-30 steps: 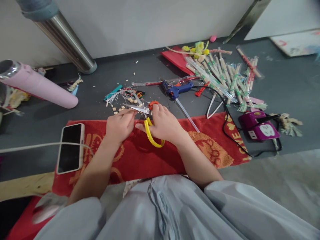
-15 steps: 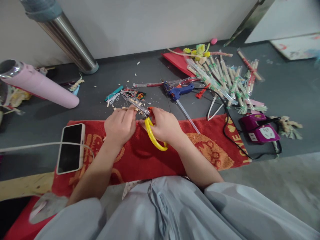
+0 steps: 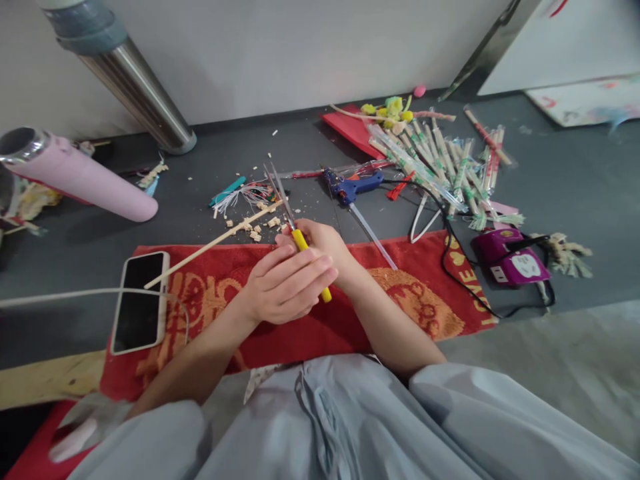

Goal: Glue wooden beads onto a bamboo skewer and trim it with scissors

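A pair of scissors (image 3: 301, 241) with yellow handles is in my right hand (image 3: 327, 243), its narrow metal blades pointing away from me and slightly apart. My left hand (image 3: 285, 283) lies over the handles with its fingers stretched out, touching the scissors and partly covering my right hand. A thin wooden stick (image 3: 200, 251) rests slantwise from the phone to the small cut wooden pieces (image 3: 255, 233) beyond the towel. White strands (image 3: 245, 197) and a teal tool (image 3: 227, 191) lie past those pieces.
Under my hands is a red towel (image 3: 350, 333). The phone (image 3: 140, 303) with its cable lies left; a pink bottle (image 3: 90, 177) and steel flask (image 3: 145, 93) stand behind. Rightward are a blue glue gun (image 3: 355, 187), wrapped sticks (image 3: 440, 153) and a purple power box (image 3: 510, 257).
My left hand has let go of the stick, which now lies across the phone and towel, and moved right onto the scissors' handles. The scissors have turned to point more directly away.
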Demonstrator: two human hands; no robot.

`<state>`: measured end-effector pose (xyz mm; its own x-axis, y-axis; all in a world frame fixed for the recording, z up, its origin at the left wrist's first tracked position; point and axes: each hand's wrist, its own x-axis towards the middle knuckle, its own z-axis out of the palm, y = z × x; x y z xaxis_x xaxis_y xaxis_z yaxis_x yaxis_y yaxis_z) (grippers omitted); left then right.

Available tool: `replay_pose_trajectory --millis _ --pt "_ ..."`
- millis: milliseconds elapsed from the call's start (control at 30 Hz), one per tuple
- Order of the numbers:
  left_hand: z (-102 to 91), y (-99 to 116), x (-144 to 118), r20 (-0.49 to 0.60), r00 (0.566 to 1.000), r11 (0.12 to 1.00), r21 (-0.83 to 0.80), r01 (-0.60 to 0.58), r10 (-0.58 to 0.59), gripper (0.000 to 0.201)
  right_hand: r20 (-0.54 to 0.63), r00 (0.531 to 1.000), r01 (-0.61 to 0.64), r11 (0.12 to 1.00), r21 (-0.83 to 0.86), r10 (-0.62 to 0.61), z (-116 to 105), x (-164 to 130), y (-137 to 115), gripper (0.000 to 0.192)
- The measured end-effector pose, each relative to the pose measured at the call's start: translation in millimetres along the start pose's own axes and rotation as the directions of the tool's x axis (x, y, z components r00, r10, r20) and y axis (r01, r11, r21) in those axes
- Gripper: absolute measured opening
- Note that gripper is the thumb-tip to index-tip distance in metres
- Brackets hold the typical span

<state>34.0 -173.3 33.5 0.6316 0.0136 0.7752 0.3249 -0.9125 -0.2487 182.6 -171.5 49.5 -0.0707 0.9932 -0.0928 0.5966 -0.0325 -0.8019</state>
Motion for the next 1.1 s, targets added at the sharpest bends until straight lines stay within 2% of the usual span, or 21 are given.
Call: replay_pose_trajectory --millis 133,300,533,967,1100 --pt "6.4 10 8 0.056 0.995 0.992 -0.091 0.087 -0.082 0.035 -0.001 1.0 -0.021 1.0 -0.01 0.021 1 5 0 0.03" --pt "15.5 18 6 0.003 0.977 0.969 -0.124 0.212 -0.213 0.03 -0.032 0.999 -0.031 0.996 -0.08 0.028 3 9 0 0.037" --pt "21.1 19 3 -0.049 0.976 0.972 -0.114 0.207 -0.213 0.02 -0.027 0.999 -0.024 0.992 -0.121 0.021 4 11 -3 0.037" --pt "28.2 18 -6 -0.083 0.975 0.973 -0.13 0.193 -0.205 0.02 -0.007 1.0 -0.019 0.989 -0.148 0.018 3 13 -3 0.035" --pt "29.2 16 -9 -0.069 0.981 0.976 -0.132 0.173 -0.183 0.02 -0.044 0.999 -0.026 0.992 -0.122 0.021 8 13 1 0.037"
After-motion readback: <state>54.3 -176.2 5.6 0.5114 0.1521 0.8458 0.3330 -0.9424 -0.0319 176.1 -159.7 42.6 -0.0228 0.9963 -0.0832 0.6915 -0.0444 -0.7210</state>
